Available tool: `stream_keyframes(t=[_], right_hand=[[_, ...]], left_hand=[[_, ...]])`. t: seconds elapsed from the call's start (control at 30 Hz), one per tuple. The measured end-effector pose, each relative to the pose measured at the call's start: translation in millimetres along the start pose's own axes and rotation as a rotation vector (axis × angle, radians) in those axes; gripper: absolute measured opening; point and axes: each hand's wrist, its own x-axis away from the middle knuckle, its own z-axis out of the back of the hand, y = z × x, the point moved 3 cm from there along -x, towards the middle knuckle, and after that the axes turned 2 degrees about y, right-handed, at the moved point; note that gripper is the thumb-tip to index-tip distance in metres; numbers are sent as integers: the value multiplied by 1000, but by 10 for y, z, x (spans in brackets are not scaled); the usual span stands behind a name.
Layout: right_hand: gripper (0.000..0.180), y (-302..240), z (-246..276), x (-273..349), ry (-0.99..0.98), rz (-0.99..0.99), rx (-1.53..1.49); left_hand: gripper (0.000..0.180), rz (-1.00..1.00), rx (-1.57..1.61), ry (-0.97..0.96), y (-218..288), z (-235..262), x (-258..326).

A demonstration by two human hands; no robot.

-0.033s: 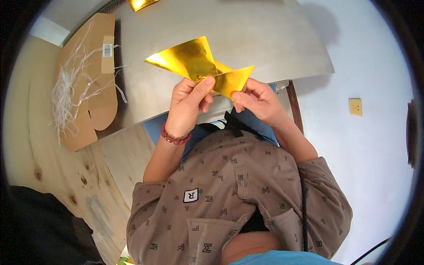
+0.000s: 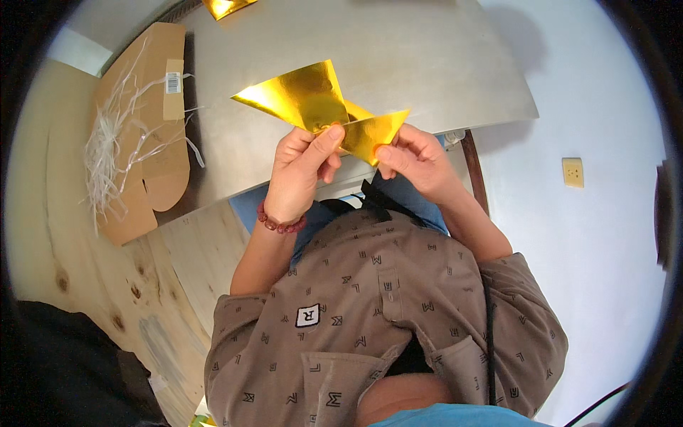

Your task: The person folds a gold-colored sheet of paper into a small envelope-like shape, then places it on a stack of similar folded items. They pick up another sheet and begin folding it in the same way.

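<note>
A shiny gold foil paper (image 2: 302, 92), partly folded, is held up between my two hands over the near edge of the table. My left hand (image 2: 302, 160) pinches it near the middle, thumb on top at the fold. A wide flap spreads out to the upper left, and a smaller folded part points to the right. My right hand (image 2: 420, 160) grips the lower corner of that smaller part between thumb and fingers. A dark red bead bracelet (image 2: 281, 222) circles my left wrist. Some fingertips are hidden behind the paper.
The grey table (image 2: 427, 60) stretches out ahead. On its left lies an opened cardboard box piece (image 2: 167, 167) with a bundle of clear plastic strips (image 2: 110, 153). Another gold foil piece (image 2: 229, 6) sits at the top edge. A wall with an outlet (image 2: 573, 172) stands on the right.
The right part of the gold paper has tipped slightly lower, its lower corner now a little further down at my right fingers. Both hands have barely moved.
</note>
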Motion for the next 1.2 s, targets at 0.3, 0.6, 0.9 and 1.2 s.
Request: stream_keyframes(t=[0.3, 0.6, 0.9, 1.2], right_hand=[[19, -8, 202, -31, 171, 71, -138], [17, -311, 484, -84, 450, 356, -130], [28, -424, -228, -118, 130, 651, 839], [16, -182, -265, -147, 122, 264, 495]], left_hand=[[20, 5, -67, -132, 0, 9, 81], [17, -13, -200, -226, 86, 198, 80], [22, -120, -220, -292, 247, 183, 31], [12, -175, -170, -152, 164, 158, -23]])
